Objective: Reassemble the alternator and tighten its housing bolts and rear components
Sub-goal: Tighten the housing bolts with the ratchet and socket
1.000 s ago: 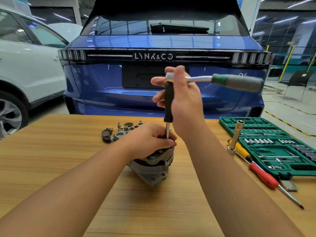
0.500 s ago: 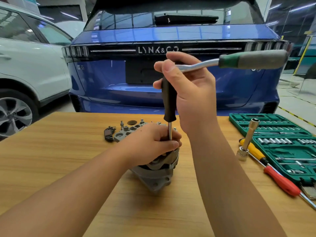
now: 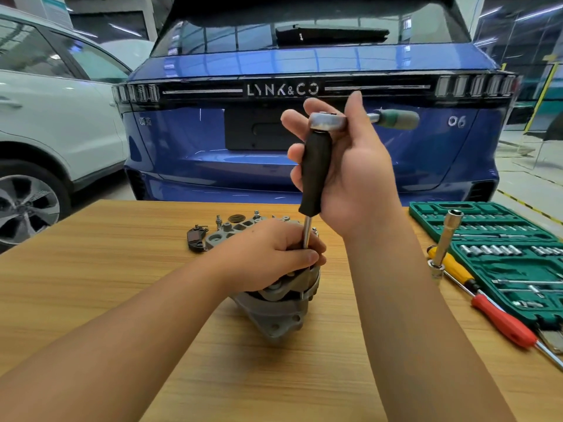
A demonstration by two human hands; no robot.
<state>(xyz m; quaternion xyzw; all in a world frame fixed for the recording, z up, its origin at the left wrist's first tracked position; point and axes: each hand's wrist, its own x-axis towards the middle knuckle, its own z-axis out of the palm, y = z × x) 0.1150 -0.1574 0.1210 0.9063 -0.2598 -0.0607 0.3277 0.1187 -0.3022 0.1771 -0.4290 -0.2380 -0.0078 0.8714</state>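
Grey alternator [image 3: 275,312] sits mid-worktop [image 3: 91,269]; left hand [image 3: 268,254] curls over its top, pinching driver shaft [image 3: 307,233]. Right hand [image 3: 353,175], raised upright, grips black handle [image 3: 315,172] and ratchet [image 3: 327,120].

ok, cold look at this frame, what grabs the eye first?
The right hand at centre, gripping a black-handled driver topped by a ratchet, held upright over the alternator. The left hand grips the alternator top and the driver's shaft. Behind the table, a blue car fills the background.
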